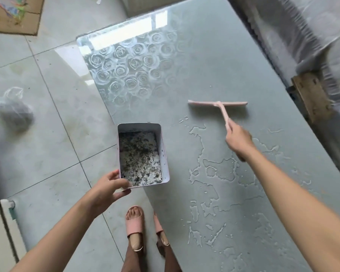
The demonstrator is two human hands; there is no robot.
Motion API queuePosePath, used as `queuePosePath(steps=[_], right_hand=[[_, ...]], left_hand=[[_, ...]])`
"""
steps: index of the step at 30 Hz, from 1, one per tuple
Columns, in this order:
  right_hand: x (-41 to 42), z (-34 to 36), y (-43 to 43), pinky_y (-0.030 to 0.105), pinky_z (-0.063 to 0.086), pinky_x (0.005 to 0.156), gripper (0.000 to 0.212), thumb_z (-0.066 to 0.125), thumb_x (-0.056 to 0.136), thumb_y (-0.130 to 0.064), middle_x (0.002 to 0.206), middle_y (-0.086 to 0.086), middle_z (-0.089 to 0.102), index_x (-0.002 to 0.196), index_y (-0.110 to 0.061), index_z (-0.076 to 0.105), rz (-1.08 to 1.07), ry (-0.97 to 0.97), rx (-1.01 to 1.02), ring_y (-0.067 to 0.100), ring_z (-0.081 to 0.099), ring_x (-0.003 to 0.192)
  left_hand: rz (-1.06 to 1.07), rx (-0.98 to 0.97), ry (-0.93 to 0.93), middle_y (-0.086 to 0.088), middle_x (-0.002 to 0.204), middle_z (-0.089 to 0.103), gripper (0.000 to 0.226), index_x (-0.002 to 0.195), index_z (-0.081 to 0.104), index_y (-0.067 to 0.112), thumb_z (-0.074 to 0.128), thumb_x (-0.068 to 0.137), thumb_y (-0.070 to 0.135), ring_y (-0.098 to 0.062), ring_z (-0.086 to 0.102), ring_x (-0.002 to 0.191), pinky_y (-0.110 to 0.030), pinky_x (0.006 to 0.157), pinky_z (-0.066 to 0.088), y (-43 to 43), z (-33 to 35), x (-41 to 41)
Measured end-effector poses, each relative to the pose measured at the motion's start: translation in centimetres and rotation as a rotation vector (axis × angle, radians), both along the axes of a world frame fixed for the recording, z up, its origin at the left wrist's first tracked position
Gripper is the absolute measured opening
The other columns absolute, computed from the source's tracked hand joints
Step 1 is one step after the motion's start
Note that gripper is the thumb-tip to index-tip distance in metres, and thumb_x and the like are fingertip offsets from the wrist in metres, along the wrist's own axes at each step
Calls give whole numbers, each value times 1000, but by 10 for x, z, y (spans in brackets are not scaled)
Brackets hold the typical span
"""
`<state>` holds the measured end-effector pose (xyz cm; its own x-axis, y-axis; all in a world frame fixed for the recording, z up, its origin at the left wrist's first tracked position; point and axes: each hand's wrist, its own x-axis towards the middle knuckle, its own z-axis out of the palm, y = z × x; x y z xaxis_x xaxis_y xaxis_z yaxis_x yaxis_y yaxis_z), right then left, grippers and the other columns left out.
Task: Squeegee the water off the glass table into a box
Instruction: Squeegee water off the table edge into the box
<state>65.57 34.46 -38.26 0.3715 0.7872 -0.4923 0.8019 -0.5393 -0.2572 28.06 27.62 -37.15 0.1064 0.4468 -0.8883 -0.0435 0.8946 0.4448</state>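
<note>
head view: a pink plastic squeegee (218,104) is gripped by the right hand (238,141), centre right, above puddled water (222,169) on the frosted glass table (214,55). a white rectangular box (164,150), pinched by the left hand (108,186), should be kept under the table's edge.

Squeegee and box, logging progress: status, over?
Right hand grips squeegee, blade beyond puddles. Left hand holds box at table edge. Nothing between.

Pale grey-green glossy floor tiles (47,118) with dark grout lines catch a bright window reflection. A flat brown cardboard sheet (12,14) lies at the far left, and a crumpled clear plastic bag (13,111) lies nearer. Past the right edge of the frosted rose-patterned glass table (214,65) stands furniture wrapped in clear plastic sheeting (312,36), with a worn brown wooden block (310,95) beside it.
</note>
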Motion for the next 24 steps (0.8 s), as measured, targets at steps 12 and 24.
queuePosePath(steps=[12,24], right_hand=[[15,66,-105,30,45,70,38,42,98,-23,109,8,68,134,-28,53,-100,162,49,29,61,89],[77,25,-51,25,42,40,36,33,95,-16,65,5,57,126,-20,50,-426,309,45,26,61,48]], left_hand=[[-143,-27,21,-16,85,54,20,87,57,3,52,82,-16,-22,53,81,-37,80,55,10,16,54],[-253,-8,18,-11,78,66,18,89,60,1,51,83,-13,-22,60,80,-31,77,58,15,16,89]])
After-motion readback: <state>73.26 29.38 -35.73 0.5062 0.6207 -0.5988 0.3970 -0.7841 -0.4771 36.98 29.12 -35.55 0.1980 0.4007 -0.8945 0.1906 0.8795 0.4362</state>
